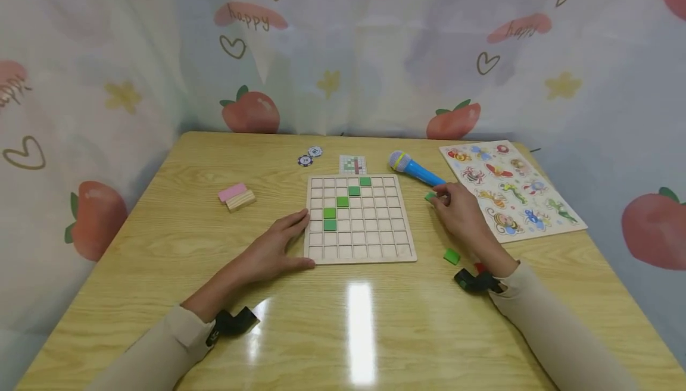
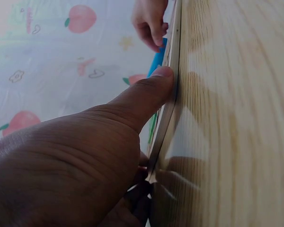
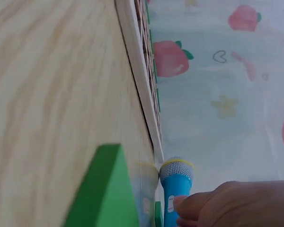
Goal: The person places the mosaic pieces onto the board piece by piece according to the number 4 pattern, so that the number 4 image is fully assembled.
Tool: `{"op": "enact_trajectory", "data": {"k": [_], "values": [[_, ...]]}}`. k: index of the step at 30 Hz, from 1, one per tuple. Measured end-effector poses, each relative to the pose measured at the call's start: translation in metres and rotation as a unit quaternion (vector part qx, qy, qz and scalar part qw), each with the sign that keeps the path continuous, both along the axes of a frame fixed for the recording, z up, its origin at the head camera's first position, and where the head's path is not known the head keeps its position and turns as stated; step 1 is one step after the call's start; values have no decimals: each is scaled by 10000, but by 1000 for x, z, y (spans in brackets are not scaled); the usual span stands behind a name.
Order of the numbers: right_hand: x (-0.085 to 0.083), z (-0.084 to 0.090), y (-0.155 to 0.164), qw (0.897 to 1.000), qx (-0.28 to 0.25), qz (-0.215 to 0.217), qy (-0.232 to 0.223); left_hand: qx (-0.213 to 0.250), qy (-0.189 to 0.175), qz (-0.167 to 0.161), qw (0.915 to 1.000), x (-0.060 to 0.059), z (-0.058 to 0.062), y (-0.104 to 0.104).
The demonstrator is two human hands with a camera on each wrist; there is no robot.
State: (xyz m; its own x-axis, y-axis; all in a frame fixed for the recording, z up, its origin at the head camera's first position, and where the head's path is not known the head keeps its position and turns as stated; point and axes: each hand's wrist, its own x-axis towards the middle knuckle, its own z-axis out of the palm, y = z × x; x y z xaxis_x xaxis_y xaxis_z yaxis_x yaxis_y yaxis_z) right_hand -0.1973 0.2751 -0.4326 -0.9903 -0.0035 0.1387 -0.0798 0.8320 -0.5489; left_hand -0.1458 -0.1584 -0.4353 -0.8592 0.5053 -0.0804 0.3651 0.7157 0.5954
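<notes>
A square wooden grid board (image 1: pixel 375 248) lies mid-table, with several green tiles (image 1: pixel 342 202) in its cells along a slanting line. My left hand (image 1: pixel 273 251) rests at the board's left side, its thumb along the near corner and its fingers against the left edge. In the left wrist view the straight thumb (image 2: pixel 149 92) touches the board's rim. Right of the board, my right hand (image 1: pixel 458 212) pinches a green tile (image 1: pixel 430 197) between thumb and fingers, close over the table. A loose green tile (image 1: pixel 452 256) lies nearer to me, large in the right wrist view.
A blue toy microphone (image 1: pixel 418 171) lies just beyond my right hand. An insect puzzle board (image 1: pixel 527 224) is at the right, a small pattern card (image 1: pixel 352 165) behind the grid. Poker chips (image 1: pixel 305 160), a pink block (image 1: pixel 232 192) and a wooden block (image 1: pixel 241 201) lie left.
</notes>
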Motion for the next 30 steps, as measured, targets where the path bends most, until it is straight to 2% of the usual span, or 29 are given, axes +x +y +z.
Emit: {"op": "enact_trajectory", "data": {"k": [5, 13, 26, 30], "values": [[-2, -7, 2, 9993, 340, 87, 87, -11, -7, 2, 10000, 1, 3, 1], [0, -4, 1, 9981, 569, 79, 238, 72, 15, -9, 10000, 0, 6, 2], [3, -3, -9, 9992, 327, 214, -3, 56, -18, 19, 10000, 1, 3, 0], [10, 10, -25, 9980, 95, 588, -196, 41, 3, -6, 10000, 1, 2, 0]]}}
